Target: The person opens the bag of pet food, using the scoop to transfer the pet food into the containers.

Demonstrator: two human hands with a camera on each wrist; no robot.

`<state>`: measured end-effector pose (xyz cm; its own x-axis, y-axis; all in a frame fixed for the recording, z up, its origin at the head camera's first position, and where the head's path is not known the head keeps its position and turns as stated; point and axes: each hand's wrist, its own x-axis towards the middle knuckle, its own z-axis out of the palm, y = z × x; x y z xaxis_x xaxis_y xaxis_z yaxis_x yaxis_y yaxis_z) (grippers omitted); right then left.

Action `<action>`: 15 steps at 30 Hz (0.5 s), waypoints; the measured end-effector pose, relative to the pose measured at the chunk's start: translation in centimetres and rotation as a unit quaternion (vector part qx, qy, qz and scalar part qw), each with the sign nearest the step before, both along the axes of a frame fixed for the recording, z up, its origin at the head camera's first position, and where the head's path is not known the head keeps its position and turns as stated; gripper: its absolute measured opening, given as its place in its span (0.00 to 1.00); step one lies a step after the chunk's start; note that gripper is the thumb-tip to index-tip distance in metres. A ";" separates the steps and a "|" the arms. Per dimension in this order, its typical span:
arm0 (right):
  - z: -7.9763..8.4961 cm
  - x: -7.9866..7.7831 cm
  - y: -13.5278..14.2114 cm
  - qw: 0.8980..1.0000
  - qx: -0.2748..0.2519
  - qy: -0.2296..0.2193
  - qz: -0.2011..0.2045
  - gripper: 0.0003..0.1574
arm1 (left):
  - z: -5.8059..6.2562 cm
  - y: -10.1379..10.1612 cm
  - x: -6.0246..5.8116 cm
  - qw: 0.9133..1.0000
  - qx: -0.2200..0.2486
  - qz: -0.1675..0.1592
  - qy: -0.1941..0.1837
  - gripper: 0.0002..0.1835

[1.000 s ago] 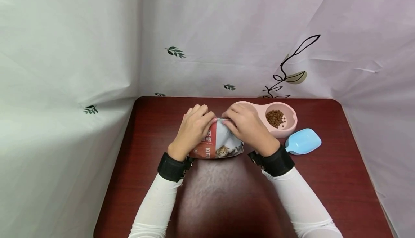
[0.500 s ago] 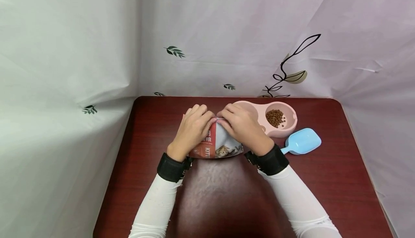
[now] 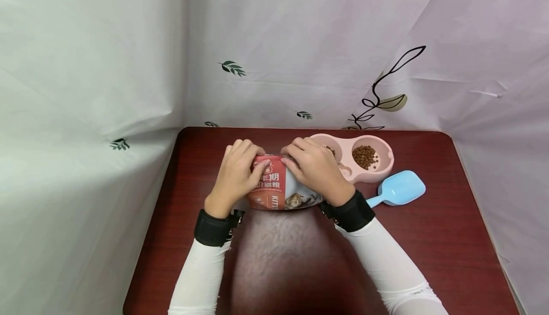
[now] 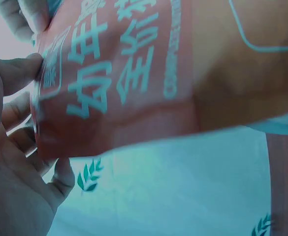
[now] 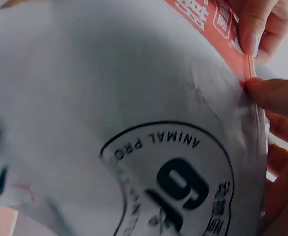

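Observation:
A red and silver-white bag of cat food (image 3: pixel 269 186) with a kitten picture stands on the table between both hands. My left hand (image 3: pixel 235 174) pinches its top edge on the red side, thumb in front and fingers behind. At the middle of that edge, my right hand (image 3: pixel 318 169) pinches the zip strip the same way. In the right wrist view the thumb (image 5: pixel 274 93) presses on the strip beside the red panel, and the left hand's fingertips (image 5: pixel 254 37) show close by. The left wrist view shows the red front (image 4: pixel 114 88) and the left thumb (image 4: pixel 23 71) on its edge.
A pink double pet bowl (image 3: pixel 372 177) stands behind and right of the bag, with brown kibble (image 3: pixel 363 156) in both cups. A light blue scoop (image 3: pixel 402 188) lies to the right of it. Pale patterned cloth (image 3: pixel 309 57) hangs round the dark red table (image 3: pixel 429 248).
My left hand has slid left along the bag's top edge, uncovering more red print. My right hand has moved left along the edge, so kibble in the bowl's left cup now shows.

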<state>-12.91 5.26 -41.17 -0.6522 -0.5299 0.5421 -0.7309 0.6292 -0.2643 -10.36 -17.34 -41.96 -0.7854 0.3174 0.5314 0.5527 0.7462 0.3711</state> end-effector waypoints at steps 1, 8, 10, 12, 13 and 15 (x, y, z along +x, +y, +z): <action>0.0 0.0 -0.1 1.000 0.003 0.001 0.000 0.09 | -0.1 -0.3 0.1 1.000 0.017 -0.004 -0.008 0.08; 0.4 0.1 -0.8 1.000 0.009 0.013 0.008 0.08 | -0.6 -1.9 0.4 0.985 0.152 -0.021 -0.073 0.05; 0.5 0.1 -0.9 1.000 0.015 0.009 0.005 0.08 | -0.6 -1.9 0.4 0.983 0.166 -0.020 -0.073 0.05; 0.6 0.1 -1.0 1.000 0.019 0.004 0.003 0.08 | -0.6 -1.8 0.3 0.982 0.175 -0.019 -0.072 0.05; 0.7 0.1 -1.1 1.000 0.020 0.001 0.005 0.07 | -0.6 -1.8 0.3 0.981 0.179 -0.019 -0.073 0.06; 0.7 0.1 -1.3 1.000 0.022 -0.001 0.011 0.08 | -0.5 -1.7 0.3 0.980 0.185 -0.016 -0.073 0.06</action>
